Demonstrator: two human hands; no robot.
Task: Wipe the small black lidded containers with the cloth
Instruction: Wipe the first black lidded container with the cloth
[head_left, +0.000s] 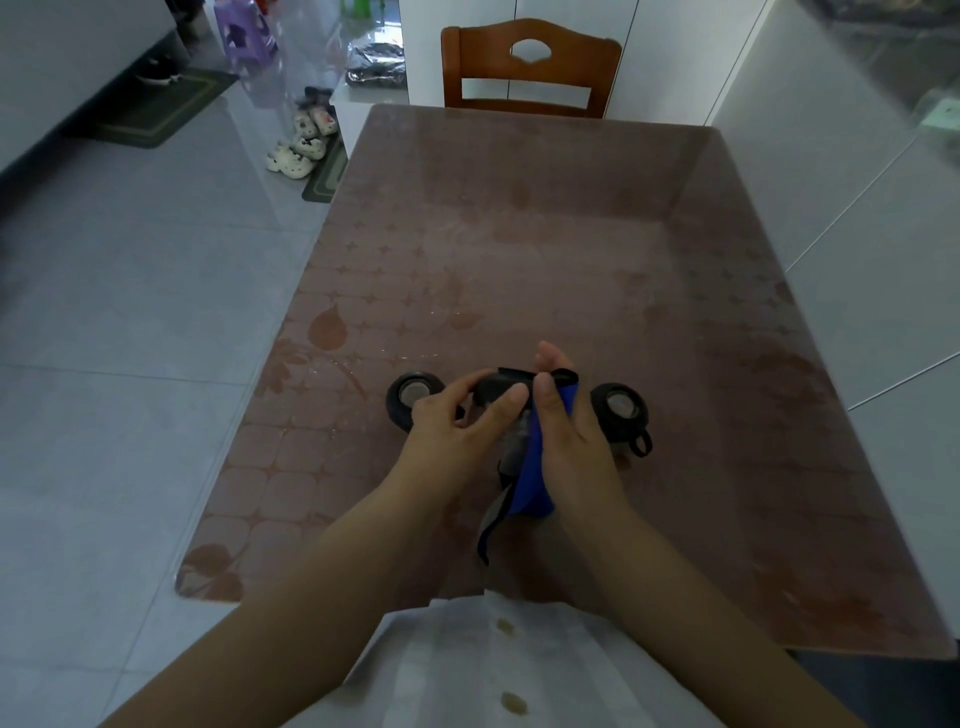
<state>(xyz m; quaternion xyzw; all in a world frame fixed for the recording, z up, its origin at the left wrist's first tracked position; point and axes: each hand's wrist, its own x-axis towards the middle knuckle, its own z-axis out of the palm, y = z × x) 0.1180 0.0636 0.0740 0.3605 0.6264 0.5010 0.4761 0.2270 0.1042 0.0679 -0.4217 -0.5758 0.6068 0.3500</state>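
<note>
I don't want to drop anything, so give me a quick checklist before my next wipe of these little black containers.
1. The left hand grips the middle container: ok.
2. The right hand holds the blue cloth against it: ok.
3. The left container rests on the table: ok.
4. The right container rests on the table: ok.
5. The middle container's lid is shut: cannot tell, covered.

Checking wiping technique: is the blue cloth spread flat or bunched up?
Bunched up: the right hand grips the blue cloth against the container that the left hand holds, its loose end hanging down.
</note>
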